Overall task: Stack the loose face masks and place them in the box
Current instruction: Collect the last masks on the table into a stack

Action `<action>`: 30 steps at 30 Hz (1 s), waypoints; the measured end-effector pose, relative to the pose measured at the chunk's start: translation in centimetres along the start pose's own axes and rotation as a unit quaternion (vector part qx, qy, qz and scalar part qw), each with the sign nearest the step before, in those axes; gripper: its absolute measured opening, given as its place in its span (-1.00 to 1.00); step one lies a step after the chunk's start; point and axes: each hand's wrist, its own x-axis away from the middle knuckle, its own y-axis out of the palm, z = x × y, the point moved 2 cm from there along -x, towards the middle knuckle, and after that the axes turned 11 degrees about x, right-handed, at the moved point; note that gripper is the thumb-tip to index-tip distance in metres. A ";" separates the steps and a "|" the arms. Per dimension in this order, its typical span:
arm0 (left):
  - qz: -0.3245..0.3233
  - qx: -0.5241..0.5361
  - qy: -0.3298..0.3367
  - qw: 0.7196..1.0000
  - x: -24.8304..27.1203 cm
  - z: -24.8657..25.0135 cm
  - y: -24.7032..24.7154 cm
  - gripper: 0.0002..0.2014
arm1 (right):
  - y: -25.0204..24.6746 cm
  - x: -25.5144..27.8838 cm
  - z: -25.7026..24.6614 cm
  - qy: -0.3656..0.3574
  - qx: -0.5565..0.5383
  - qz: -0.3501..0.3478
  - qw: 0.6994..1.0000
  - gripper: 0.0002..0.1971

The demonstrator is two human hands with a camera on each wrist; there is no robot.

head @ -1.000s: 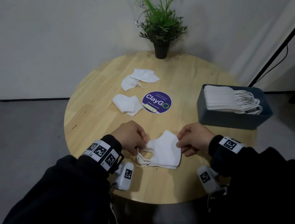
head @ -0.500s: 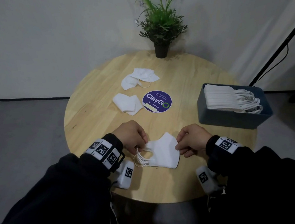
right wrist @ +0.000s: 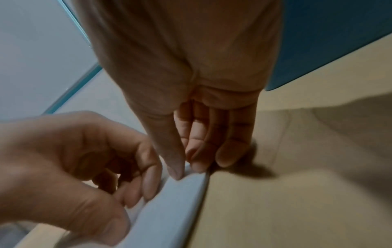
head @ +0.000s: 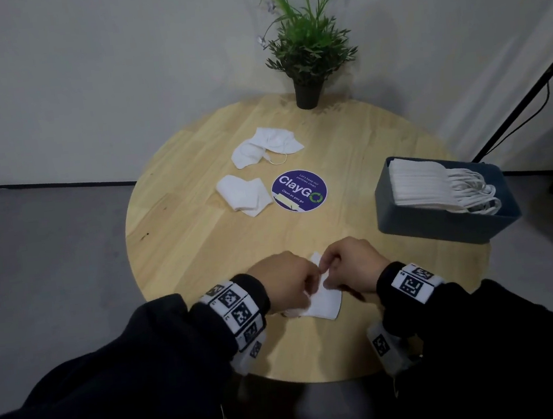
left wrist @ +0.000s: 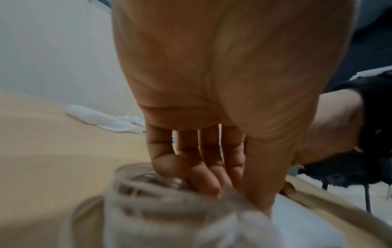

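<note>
A small stack of white face masks (head: 325, 302) lies at the near edge of the round wooden table (head: 185, 233). My left hand (head: 288, 278) pinches its left side, where the ear loops (left wrist: 135, 181) bunch under the fingers. My right hand (head: 354, 266) pinches the right edge (right wrist: 169, 198) between thumb and fingers. The hands nearly touch over the stack. Two loose masks lie farther back: a folded one (head: 244, 195) and an open one (head: 266, 145). The blue box (head: 442, 221) at the right holds a row of stacked masks (head: 420, 186).
A round purple ClayGo sticker (head: 300, 191) sits mid-table beside the folded mask. A potted plant (head: 305, 47) stands at the table's far edge against the wall. A black stand leg (head: 530, 94) slants down at the right. Grey floor surrounds the table.
Both hands have drawn together over the mask stack; the right hand slid left so the hands now almost meet, and less of the stack shows between them.
</note>
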 end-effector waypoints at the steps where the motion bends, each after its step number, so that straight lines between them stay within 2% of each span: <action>1: -0.007 0.002 0.001 1.000 -0.3 -0.2 -0.4 -0.80 | -0.1 -0.1 -0.1 0.002 -0.015 0.001 1.000 -0.84; 3: 0.025 0.043 0.017 0.999 -0.9 -1.0 -2.7 -0.86 | -0.5 -0.4 -0.1 0.005 -0.082 0.022 0.996 -0.93; 5: 0.129 0.100 0.027 0.986 -1.7 -2.7 -5.8 -0.89 | -1.2 -1.0 -0.3 -0.008 -0.154 0.053 0.987 -0.91; 7: 0.252 0.108 -0.025 0.961 -2.5 -5.4 -8.5 -0.73 | -1.6 -1.7 -0.5 -0.017 -0.222 0.070 0.972 -0.86; 8: 0.288 0.088 -0.064 0.952 -2.8 -6.8 -9.3 -0.60 | -1.8 -2.2 -0.6 -0.017 -0.257 0.077 0.963 -0.86; 10: 0.287 0.044 -0.134 0.947 -3.4 -9.2 -9.9 -0.37 | -1.9 -3.1 -1.0 -0.010 -0.309 0.102 0.946 -0.90; 12: 0.251 0.028 -0.170 0.952 -3.9 -10.5 -9.8 -0.32 | -1.9 -3.8 -1.9 -0.011 -0.333 0.132 0.934 -0.96; 17: 0.254 0.006 -0.152 0.955 -4.2 -10.4 -9.3 -0.78 | -0.8 -5.1 -5.0 -0.039 -0.344 0.151 0.926 -0.80; 21: 0.222 0.196 -0.099 0.950 -3.1 -8.6 -9.2 -0.87 | 0.3 -4.8 -6.9 -0.060 -0.318 0.111 0.940 -0.44; 24: 0.195 0.342 -0.052 0.918 -1.8 -7.2 -9.5 -0.91 | 0.5 -4.0 -7.8 -0.088 -0.314 0.084 0.942 -0.31; 25: 0.197 0.390 -0.042 0.899 -1.3 -6.8 -9.6 -0.93 | 0.4 -3.7 -7.9 -0.086 -0.312 0.099 0.941 -0.34; 27: 0.209 0.455 -0.027 0.865 -0.6 -6.5 -9.9 -0.92 | -0.1 -3.6 -7.7 -0.066 -0.301 0.140 0.941 -0.54; 29: 0.233 0.479 -0.023 0.846 0.1 -6.5 -10.2 -0.89 | -0.8 -3.5 -7.4 -0.041 -0.303 0.161 0.938 -0.79; 30: 0.251 0.485 -0.025 0.837 0.5 -6.6 -10.4 -0.89 | -1.1 -3.5 -7.1 -0.030 -0.318 0.164 0.933 -0.85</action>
